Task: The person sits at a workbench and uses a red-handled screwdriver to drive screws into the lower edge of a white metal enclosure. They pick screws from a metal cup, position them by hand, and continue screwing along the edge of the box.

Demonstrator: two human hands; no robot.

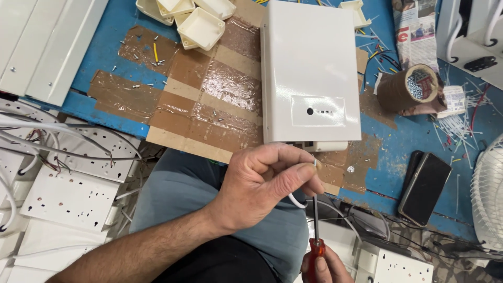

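A: Left hand (262, 183) was curled nearly closed, thumb and forefinger pinching the end of a thin white insulated wire (297, 201) that looped out beneath the palm.

B: And the right hand (322, 267)?

A: Low at the frame's bottom edge, fingers wrapped round the translucent red handle of a slim steel-shafted screwdriver (315, 230), shaft upright, its tip rising right to the pinch. Whether a small screw sat between those fingertips, I couldn't tell.

B: So how was that best handled?

A: In my judgement, by holding the wire end steady and close to the tip, shaft kept in line with it, turning lightly so nothing slipped off.

B: What lay around them?

A: Just beyond the knuckles, a white rectangular metal box with a small dark hole in its face (310, 73) lay flat on the blue worktable patched with brown packing tape (105, 57). Near it on the right stood a brown tape roll filled with screws (416, 86); a black phone (424, 187) lay nearer the table's edge. White perforated switch plates with trailing wires (68, 196) were heaped on the left.
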